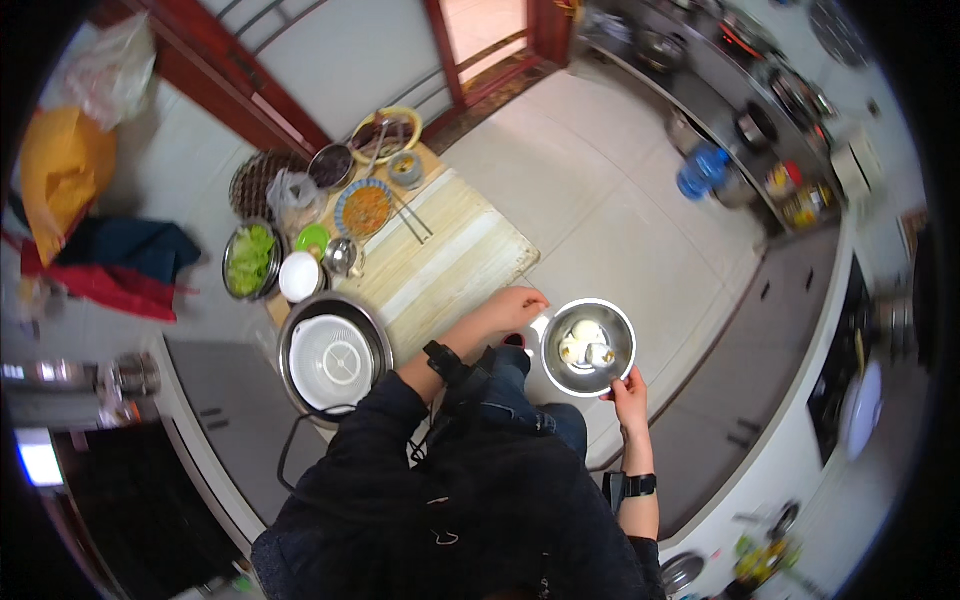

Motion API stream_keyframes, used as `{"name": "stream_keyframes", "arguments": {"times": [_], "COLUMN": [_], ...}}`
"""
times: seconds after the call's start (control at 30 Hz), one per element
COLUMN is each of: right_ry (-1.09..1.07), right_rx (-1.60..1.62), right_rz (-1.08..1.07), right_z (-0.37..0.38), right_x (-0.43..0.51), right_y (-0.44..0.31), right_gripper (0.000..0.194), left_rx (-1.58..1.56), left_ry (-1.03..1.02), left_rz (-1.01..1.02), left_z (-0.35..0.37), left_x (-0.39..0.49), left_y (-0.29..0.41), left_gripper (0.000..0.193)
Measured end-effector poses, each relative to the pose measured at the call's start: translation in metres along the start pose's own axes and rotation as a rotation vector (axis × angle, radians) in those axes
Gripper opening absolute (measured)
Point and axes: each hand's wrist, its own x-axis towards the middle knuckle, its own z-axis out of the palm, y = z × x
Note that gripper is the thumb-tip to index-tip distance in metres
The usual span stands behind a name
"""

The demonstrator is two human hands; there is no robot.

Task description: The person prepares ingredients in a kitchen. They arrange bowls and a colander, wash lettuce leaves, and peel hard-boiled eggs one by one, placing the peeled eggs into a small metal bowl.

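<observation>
A stainless-steel bowl (553,367) hangs over the floor in front of me, its rim gripped by my right hand (631,399) at the lower right. Inside lie pale, rounded pieces of food (588,343) that look like peeled boiled eggs. My left hand (523,306) is beside the bowl's upper left rim with its fingers curled together. A bright, thin patch shows just below those fingertips; I cannot tell whether it is a held thing or glare. The wooden board tabletop (442,251) lies to the left of that hand.
On the table are a white colander (334,360) in a steel basin (384,330), lettuce (251,259) in a bowl, a patterned bowl of orange food (366,210), chopsticks (411,217) and a metal jug (341,256). Grey cabinets (739,375) curve along the right; a blue water jug (703,171) stands beyond.
</observation>
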Motion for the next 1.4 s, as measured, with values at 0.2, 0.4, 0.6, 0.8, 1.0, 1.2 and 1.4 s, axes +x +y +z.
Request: {"name": "stream_keyframes", "arguments": {"times": [0.2, 0.4, 0.6, 0.8, 1.0, 1.2, 1.4], "right_ry": [-0.291, -0.537, -0.631, -0.676, -0.652, -0.719, -0.74], "right_rx": [-0.142, -0.286, -0.432, -0.424, -0.36, -0.363, -0.355], "right_rz": [0.023, 0.066, 0.136, 0.263, 0.342, 0.353, 0.348], "right_z": [0.064, 0.141, 0.221, 0.298, 0.356, 0.394, 0.392], "right_x": [0.148, 0.295, 0.383, 0.436, 0.469, 0.482, 0.484], "right_y": [-0.065, -0.069, -0.054, -0.016, 0.033, 0.05, 0.049], "right_gripper": [0.032, 0.035, 0.035, 0.029, 0.026, 0.026, 0.03], "left_rx": [-0.183, -0.338, -0.481, -0.591, -0.471, -0.214, 0.131], "left_ry": [0.33, 0.653, 0.903, 1.05, 1.027, 1.046, 1.005], "left_rz": [-0.182, -0.529, -0.671, -0.693, -0.874, -1.062, -1.135], "left_z": [-0.056, -0.024, 0.008, 0.024, -0.005, -0.069, -0.124], "left_x": [-0.013, -0.035, -0.032, -0.006, 0.026, 0.076, 0.113], "left_y": [-0.051, -0.093, -0.099, -0.124, -0.205, -0.281, -0.311], "left_gripper": [0.026, 0.027, 0.026, 0.025, 0.028, 0.036, 0.037]}}
